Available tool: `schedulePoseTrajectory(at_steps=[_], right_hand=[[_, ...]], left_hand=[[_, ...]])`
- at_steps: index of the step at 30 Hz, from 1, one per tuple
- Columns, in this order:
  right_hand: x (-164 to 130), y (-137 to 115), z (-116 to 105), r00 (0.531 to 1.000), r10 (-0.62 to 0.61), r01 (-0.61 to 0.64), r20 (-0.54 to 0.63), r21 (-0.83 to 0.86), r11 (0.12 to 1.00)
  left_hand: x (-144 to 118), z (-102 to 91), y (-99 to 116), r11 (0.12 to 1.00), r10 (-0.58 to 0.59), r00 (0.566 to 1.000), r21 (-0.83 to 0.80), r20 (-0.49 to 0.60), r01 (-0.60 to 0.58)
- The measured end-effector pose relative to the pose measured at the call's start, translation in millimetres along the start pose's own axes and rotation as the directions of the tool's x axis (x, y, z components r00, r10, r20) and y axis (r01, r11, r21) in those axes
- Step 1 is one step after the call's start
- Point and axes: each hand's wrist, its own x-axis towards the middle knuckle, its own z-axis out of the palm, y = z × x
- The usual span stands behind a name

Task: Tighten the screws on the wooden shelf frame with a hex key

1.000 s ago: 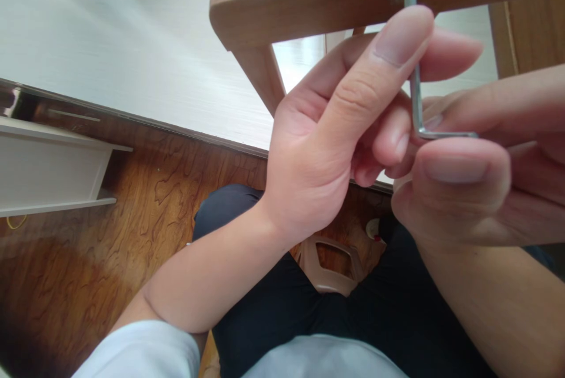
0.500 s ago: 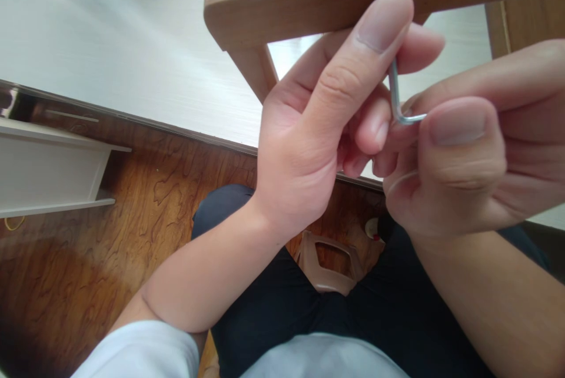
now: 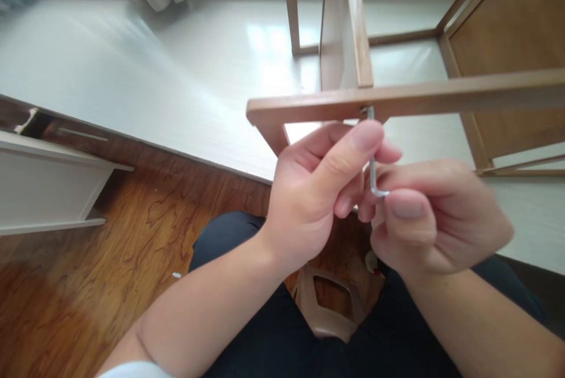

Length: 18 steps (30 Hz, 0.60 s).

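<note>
A thin metal hex key hangs bent between my two hands, its upper end beside a bolt hole on the edge of a wooden rail. My left hand pinches the long shaft between thumb and forefinger just under the rail. With thumb and bent forefinger, my right hand grips the short lower arm of the key. A small dark bolt head shows at the rail, close to the key's tip. Whether the tip sits in it, I cannot tell.
The rail belongs to a wooden frame with an upright board and a panel on the right, standing on a white surface. A white cabinet piece is at left on the wood floor. A brown stool shows between my legs.
The view has pulled back and up, so the rail and both hands appear lower and smaller, with more of the frame showing. Both hands keep their hold on the hex key.
</note>
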Motion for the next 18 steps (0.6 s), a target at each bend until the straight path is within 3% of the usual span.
schedulePoseTrajectory(at_steps=[3, 6, 13, 18], right_hand=[[-2, 9, 2, 0.991, -0.116, 0.116, -0.069, -0.009, 0.993], [-2, 15, 3, 0.986, -0.145, 0.147, -0.087, 0.017, 0.989], [7, 6, 2, 0.972, -0.232, 0.229, 0.033, 0.083, 0.970], [10, 2, 1, 0.967, -0.253, 0.251, 0.022, 0.061, 0.966]], left_hand=[[1, -5.4, -3, 1.000, -0.008, 1.000, 0.030, -0.023, 0.009], [2, -7.5, -6, 1.000, -0.014, 0.999, 0.020, -0.036, 0.014], [0, -9.7, -10, 0.999, -0.032, 0.999, -0.012, -0.004, 0.032], [1, -7.6, -13, 0.998, -0.035, 0.998, -0.051, -0.052, 0.032]])
